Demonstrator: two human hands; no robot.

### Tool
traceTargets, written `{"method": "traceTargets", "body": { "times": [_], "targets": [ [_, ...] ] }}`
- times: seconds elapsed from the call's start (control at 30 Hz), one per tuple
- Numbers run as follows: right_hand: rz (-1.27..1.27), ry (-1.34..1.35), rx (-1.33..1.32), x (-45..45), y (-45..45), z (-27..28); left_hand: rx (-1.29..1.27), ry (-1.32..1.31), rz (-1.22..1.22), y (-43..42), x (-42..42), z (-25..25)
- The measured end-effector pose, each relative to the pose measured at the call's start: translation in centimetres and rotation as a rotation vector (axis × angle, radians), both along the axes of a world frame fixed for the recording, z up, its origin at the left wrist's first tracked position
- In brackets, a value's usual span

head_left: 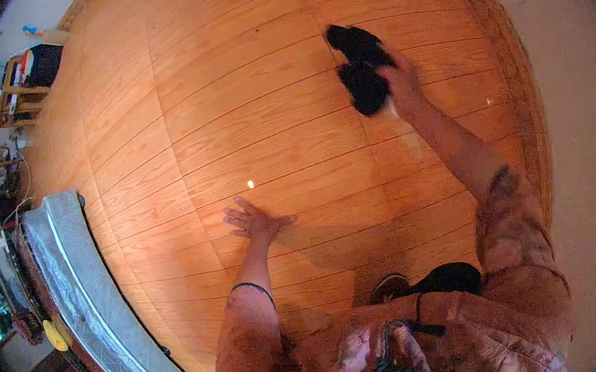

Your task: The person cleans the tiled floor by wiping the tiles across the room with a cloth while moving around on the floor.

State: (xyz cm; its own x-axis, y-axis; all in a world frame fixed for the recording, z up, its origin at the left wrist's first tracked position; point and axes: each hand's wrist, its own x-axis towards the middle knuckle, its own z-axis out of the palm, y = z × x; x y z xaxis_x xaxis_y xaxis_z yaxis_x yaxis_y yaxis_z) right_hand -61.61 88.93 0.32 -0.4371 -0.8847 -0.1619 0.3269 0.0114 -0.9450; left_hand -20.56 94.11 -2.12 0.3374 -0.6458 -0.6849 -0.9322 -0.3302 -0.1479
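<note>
My right hand (402, 84) is stretched forward, its fingers closed on a black two-lobed item (364, 74). The item looks dark and soft, but blur hides exactly what it is. Below that hand a small pale patch shows at the wrist. My left hand (258, 226) is held out with its fingers spread and nothing in it. It is over the wooden floor (276, 129); whether it touches the boards I cannot tell. A small bright spot (250, 184) lies just beyond its fingertips.
A long grey-blue covered seat (89, 271) runs along the left, with a yellow object (56, 335) beside it. Farther back stands a wooden stand (24, 104) holding a black item. A pale wall (584, 151) borders the right. Dark footwear (389, 288) shows below me.
</note>
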Motion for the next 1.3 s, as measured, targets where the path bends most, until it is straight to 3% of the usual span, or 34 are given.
{"method": "traceTargets", "body": {
  "times": [0.03,0.07,0.17,0.3,0.4,0.53,0.6,0.7,0.8,1.0,1.1,1.23,1.3],
  "targets": [
    [0.026,-0.090,0.104,-0.1,4.3,4.9,-0.004,-0.006,0.000,0.0,0.2,-0.3],
    [-0.148,0.106,0.235,-1.5,8.7,4.4,-0.008,-0.015,0.001,0.1,0.2,-0.4],
    [-0.116,0.806,0.405,-9.1,24.1,-2.2,0.044,-0.119,-0.026,-0.2,-0.4,-0.6],
    [-0.069,1.678,0.789,-12.1,41.5,-10.1,0.054,-0.052,-0.051,-1.0,-2.2,-0.1],
    [0.001,1.530,1.114,-10.2,39.3,-6.7,0.105,0.120,-0.274,-1.4,-6.1,-0.3],
    [0.056,1.469,0.951,-11.4,40.5,-7.2,0.052,0.199,-0.610,4.4,-13.9,-0.3],
    [0.121,1.360,0.827,-12.2,41.5,-6.0,0.051,0.160,-0.692,6.0,-14.4,0.4],
    [0.185,1.442,0.703,-13.0,42.6,-4.6,-0.001,0.184,-0.900,6.6,-12.5,0.8],
    [0.136,1.497,0.842,-13.0,43.0,-7.4,0.005,0.180,-0.911,6.6,-12.4,0.9],
    [-0.153,1.525,0.878,-9.7,40.8,-9.2,0.019,0.255,-0.891,6.4,-12.0,0.7],
    [-0.070,1.478,1.056,-4.8,36.2,-9.4,-0.001,0.319,-0.885,6.3,-11.7,0.7],
    [0.086,1.388,0.678,2.6,26.2,-7.1,0.066,0.294,-0.863,5.9,-12.2,1.2],
    [0.276,1.321,0.896,6.9,18.1,-4.2,0.070,0.286,-0.863,5.7,-12.6,1.7]
  ]
}}
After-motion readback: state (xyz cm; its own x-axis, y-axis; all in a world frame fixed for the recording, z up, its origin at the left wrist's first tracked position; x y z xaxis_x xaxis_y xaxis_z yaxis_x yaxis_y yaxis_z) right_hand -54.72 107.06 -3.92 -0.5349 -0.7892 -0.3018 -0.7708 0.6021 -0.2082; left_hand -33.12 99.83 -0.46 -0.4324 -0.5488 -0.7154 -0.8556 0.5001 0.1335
